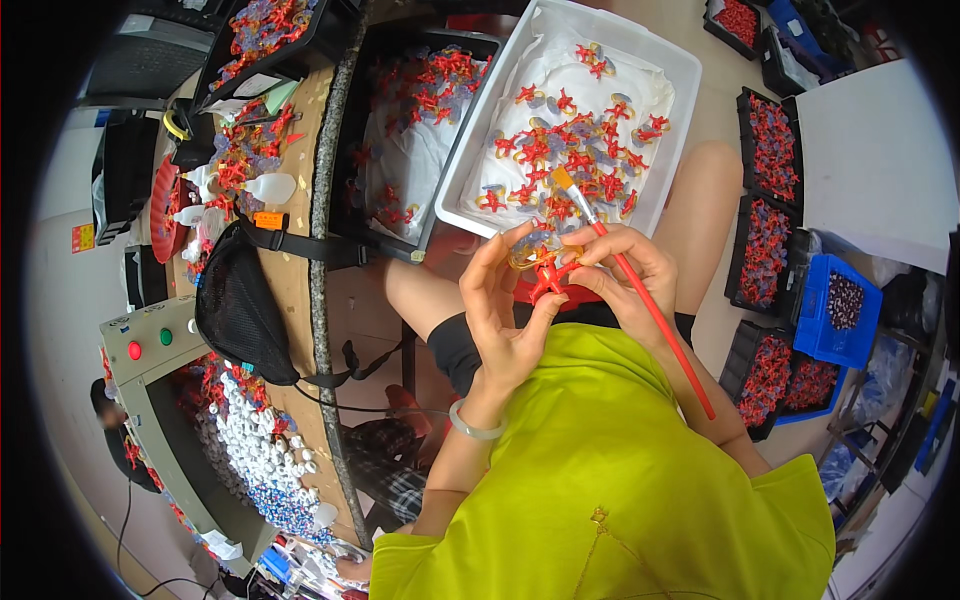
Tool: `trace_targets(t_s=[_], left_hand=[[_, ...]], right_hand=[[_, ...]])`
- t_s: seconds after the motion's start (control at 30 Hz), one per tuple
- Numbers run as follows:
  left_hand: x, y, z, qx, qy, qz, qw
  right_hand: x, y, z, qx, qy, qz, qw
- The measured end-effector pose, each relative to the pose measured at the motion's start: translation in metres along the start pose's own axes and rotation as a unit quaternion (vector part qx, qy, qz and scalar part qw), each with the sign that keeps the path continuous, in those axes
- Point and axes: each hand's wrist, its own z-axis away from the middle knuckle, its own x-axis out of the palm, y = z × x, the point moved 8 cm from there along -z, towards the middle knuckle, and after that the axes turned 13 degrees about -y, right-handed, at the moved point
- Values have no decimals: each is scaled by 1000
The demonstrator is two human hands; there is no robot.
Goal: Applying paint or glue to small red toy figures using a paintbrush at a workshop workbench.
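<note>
I had only one view, from the head-worn fisheye camera, which looked steeply down over the yellow-green shirt [600,470] at close range. The white tray [672,110] sat above the shirt in frame, the wooden bench [290,300] ran to its left, and straight edges bowed toward the dark rim.

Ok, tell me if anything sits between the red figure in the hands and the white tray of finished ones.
Nothing visible does. The red figure is pinched by the left hand and the right hand, just below the white tray; only the paintbrush crosses nearby.
</note>
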Motion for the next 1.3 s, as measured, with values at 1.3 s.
trace_targets(t_s=[1.3], left_hand=[[11, 15, -9, 6, -59, -165, 985]], right_hand=[[3, 29, -3, 174, 11, -249, 953]])
